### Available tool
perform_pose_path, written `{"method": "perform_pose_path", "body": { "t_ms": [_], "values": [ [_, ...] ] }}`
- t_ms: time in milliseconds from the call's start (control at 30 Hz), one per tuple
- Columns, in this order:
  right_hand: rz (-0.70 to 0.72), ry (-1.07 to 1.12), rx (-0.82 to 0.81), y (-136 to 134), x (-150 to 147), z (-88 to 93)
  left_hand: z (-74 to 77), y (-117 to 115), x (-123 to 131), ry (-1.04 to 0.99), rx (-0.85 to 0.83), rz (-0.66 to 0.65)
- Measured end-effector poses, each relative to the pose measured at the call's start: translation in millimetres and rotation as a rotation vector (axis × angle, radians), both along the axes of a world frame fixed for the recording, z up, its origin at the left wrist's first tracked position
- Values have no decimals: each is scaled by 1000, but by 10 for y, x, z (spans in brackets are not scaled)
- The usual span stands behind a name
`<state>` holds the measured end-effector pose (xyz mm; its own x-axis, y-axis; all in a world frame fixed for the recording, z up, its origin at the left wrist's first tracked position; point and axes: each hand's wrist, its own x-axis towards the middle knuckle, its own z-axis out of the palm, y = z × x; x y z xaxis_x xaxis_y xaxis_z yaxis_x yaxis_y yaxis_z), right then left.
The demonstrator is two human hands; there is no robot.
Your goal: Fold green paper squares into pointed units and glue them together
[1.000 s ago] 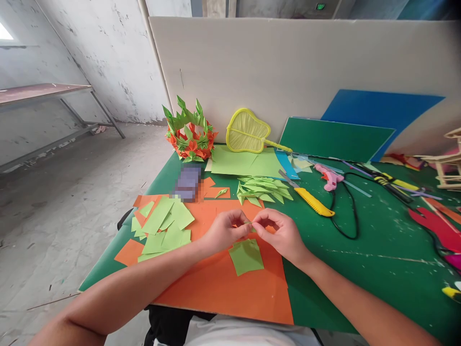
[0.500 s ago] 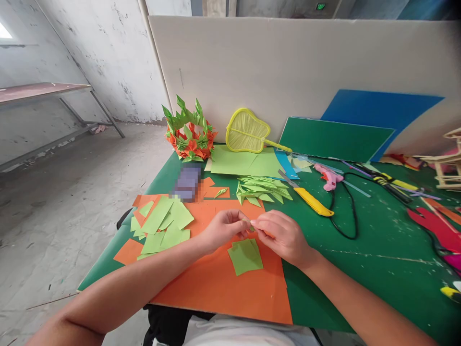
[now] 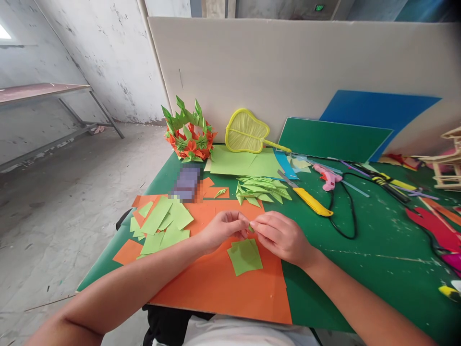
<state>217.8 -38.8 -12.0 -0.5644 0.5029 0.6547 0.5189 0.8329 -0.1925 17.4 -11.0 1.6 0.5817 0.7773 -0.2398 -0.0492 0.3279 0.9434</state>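
Left hand [image 3: 225, 231]: pinching small green paper piece [image 3: 251, 229]
Right hand [image 3: 283, 236]: pinching likewise, near far right corner of orange sheet [image 3: 223, 294]
Risk: possibly skewed crease, from uneven finger pressure

Green table [image 3: 353, 283]; on it, orange sheet [image 3: 223, 295], yellow knife [image 3: 312, 201], pink glue gun [image 3: 327, 178]

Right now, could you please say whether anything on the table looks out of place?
The yellow-handled knife lies beside the folded green pieces with its blade exposed, which seems odd while nobody holds it.
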Motion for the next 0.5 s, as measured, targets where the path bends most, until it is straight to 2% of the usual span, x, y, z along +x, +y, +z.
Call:
{"method": "perform_pose_path", "body": {
  "t_ms": [267,367,500],
  "values": [
    [-106,387,-495,-35,-133,84,7,-19,18,40,57,5],
    [-139,410,-557,-26,-144,76,-16,-23,22,41,114,14],
    [-160,390,-537,-14,-139,69,-59,-19,21,73,138,21]
  ]
}}
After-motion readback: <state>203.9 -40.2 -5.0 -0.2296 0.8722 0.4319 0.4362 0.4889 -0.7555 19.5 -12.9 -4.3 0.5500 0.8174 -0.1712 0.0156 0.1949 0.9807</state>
